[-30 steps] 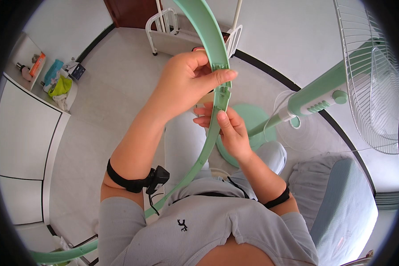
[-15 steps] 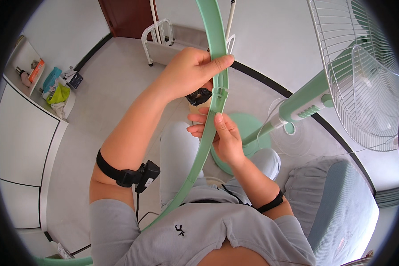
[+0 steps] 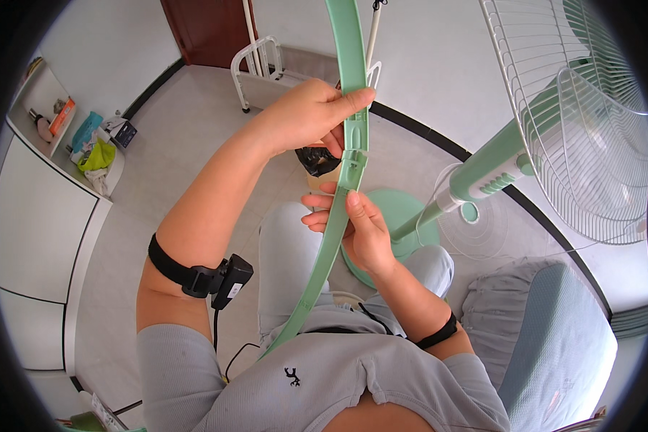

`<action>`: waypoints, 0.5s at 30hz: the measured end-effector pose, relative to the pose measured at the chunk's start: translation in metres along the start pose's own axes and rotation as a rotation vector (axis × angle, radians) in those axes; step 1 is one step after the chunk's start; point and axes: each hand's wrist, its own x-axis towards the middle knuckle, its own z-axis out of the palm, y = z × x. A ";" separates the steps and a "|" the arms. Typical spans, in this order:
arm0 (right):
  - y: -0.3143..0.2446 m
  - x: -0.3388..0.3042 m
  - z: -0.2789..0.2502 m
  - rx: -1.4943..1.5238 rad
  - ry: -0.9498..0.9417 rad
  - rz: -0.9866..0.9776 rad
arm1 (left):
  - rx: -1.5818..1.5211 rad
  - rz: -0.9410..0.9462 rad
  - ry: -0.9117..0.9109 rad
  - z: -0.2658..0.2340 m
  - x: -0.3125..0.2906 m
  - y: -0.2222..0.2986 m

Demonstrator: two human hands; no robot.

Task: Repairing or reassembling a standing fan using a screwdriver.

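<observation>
A long, curved light-green plastic band [image 3: 351, 50], which looks like the rim ring of a fan guard, runs from the top of the view down toward my waist. My left hand [image 3: 306, 119] grips it above a notched joint [image 3: 353, 164], thumb laid across the front and fingers behind. Just below that joint, my right hand [image 3: 363, 230] holds the band between thumb and fingers, its fingertips showing past the left edge. My shirt hides part of the band's lower stretch.
A green standing fan [image 3: 493, 173] with a wire guard [image 3: 547, 129] rises at the right above its round base [image 3: 417, 216]. A blue padded seat back [image 3: 554, 345] is below it. At left stand white cabinets [image 3: 39, 223]; a black-lined bin [image 3: 320, 162] sits behind the band.
Both hands keep their hold. The band's joint has shifted slightly down and left, and its lower part shows less at the lower left. My left elbow has moved slightly outward.
</observation>
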 end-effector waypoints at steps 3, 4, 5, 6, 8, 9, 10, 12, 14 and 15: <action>-0.001 -0.001 0.000 0.000 0.006 0.000 | -0.021 0.017 -0.004 0.002 0.000 0.002; -0.001 -0.001 -0.001 0.002 0.003 -0.004 | -0.012 0.003 -0.005 0.002 0.000 0.003; 0.000 -0.001 -0.001 0.002 0.003 -0.003 | -0.003 -0.010 -0.006 0.002 -0.001 0.004; 0.000 -0.001 -0.001 0.002 0.003 -0.001 | -0.003 -0.011 -0.006 0.002 -0.001 0.005; 0.000 -0.001 -0.001 0.001 0.004 0.001 | -0.007 -0.014 -0.010 0.003 -0.002 0.007; -0.001 -0.002 0.000 0.001 0.002 0.001 | -0.008 -0.015 -0.011 0.003 -0.003 0.007; -0.001 -0.002 0.000 0.000 0.000 0.000 | -0.009 -0.017 -0.009 0.004 -0.003 0.007; -0.002 -0.001 0.001 0.003 -0.006 0.000 | -0.011 -0.021 -0.004 0.003 -0.003 0.008; -0.003 -0.001 0.001 0.004 -0.010 -0.003 | -0.027 -0.028 -0.024 0.002 -0.003 0.008; -0.003 -0.001 0.000 0.007 -0.008 -0.006 | -0.028 -0.026 -0.025 0.003 -0.003 0.009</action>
